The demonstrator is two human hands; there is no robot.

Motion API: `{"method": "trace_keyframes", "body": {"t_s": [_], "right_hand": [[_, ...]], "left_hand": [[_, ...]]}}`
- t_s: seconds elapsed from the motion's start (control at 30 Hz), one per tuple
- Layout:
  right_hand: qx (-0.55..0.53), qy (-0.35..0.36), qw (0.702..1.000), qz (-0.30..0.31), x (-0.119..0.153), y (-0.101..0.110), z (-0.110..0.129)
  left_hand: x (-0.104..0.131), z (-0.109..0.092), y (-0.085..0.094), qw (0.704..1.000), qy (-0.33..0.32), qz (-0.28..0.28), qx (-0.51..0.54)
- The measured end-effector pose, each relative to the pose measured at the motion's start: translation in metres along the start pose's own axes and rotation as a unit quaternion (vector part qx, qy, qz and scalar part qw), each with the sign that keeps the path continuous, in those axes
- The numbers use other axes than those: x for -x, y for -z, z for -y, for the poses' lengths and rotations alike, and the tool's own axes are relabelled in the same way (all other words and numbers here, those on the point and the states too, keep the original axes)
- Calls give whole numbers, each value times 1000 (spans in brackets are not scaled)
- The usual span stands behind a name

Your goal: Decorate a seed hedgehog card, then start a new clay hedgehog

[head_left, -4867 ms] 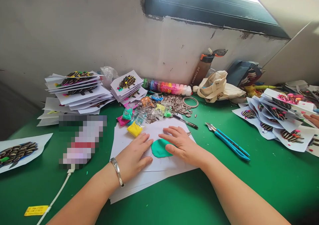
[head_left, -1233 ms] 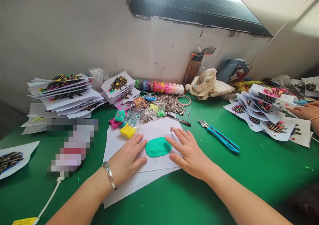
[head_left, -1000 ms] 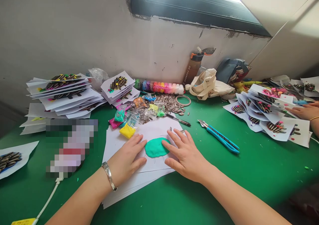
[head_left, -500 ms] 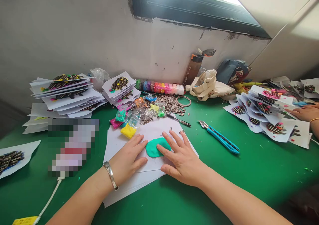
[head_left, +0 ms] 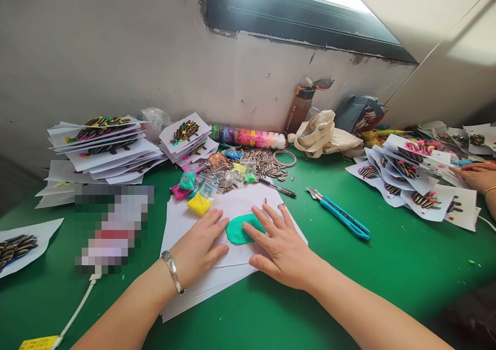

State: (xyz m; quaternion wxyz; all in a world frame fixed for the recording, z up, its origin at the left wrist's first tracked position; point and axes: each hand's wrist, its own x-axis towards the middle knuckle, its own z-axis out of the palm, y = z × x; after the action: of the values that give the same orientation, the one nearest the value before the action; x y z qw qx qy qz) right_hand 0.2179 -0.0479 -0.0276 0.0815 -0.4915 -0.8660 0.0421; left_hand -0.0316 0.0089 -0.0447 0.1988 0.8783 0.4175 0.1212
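Note:
A flat teal oval of clay (head_left: 238, 229) lies on the top sheet of a stack of white paper (head_left: 194, 283). My right hand (head_left: 282, 246) has its fingers spread, with the index fingertip on the clay and the others over its right side and the paper. At the clay's left edge, my left hand (head_left: 203, 244) lies open on the paper, wearing a silver bangle. Faint drawn lines show below the clay. A yellow clay packet (head_left: 199, 203) sits just beyond my left hand.
Behind the paper are sunflower seeds (head_left: 263, 161), clay packets and a black pen (head_left: 277, 187). A blue cutter (head_left: 341, 214) lies to the right. Stacks of seed pictures (head_left: 112, 156) stand left and right. Another person's hand (head_left: 475, 174) is at far right.

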Motion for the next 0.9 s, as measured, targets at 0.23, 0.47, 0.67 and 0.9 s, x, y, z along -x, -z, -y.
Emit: {"method": "trace_keyframes", "body": {"t_s": [0.23, 0.47, 0.67, 0.9], "right_hand": [[14, 1, 1000, -24, 0, -5, 1], [6, -11, 1000, -22, 1, -3, 1], [1, -36, 999, -24, 0, -5, -2], [-8, -40, 999, -10, -1, -6, -1]], "left_hand": [[-4, -8, 8, 1000, 14, 22, -4], [-7, -18, 18, 997, 36, 62, -10], [-8, -19, 19, 996, 38, 74, -24], [-7, -20, 20, 996, 33, 72, -32]]}}
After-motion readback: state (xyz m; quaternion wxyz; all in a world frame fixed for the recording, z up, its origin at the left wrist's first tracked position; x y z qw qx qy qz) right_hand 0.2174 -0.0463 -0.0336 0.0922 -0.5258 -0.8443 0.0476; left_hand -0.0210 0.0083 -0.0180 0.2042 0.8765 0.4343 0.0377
